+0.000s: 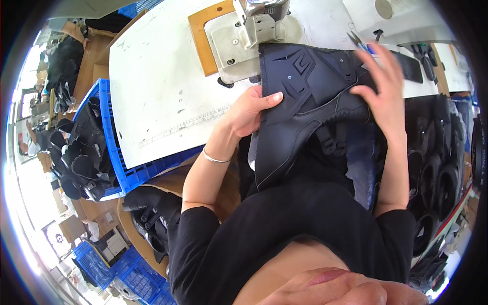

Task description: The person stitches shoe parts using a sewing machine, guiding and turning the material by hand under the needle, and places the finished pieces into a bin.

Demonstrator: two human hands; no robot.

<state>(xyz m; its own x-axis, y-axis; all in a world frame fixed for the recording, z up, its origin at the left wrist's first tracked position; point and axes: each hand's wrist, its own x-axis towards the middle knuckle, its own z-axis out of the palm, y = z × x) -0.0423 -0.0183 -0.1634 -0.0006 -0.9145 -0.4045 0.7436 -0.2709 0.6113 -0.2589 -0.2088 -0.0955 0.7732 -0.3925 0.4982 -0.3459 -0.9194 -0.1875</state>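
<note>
A black boot upper [325, 84] with moulded panels and stitched seams lies across the front edge of the white table, its lower part hanging toward my body. My left hand [249, 112] grips its left edge, thumb on top and fingers underneath. Over the right side of the upper, my right hand [385, 94] is raised with thumb and fingers spread, holding nothing; whether the thumb touches the upper I cannot tell. The upper's far left corner lies beside the base of a sewing machine [261, 23]. Small thread snips [360, 41] lie beyond the right fingers, partly hidden.
A blue crate [117, 168] of black pieces stands left of the white table [157, 86]. More black uppers [432, 168] are stacked at the right. A cardboard box [127, 213] with black parts sits at lower left. Dark-handled tools [426, 58] lie at far right.
</note>
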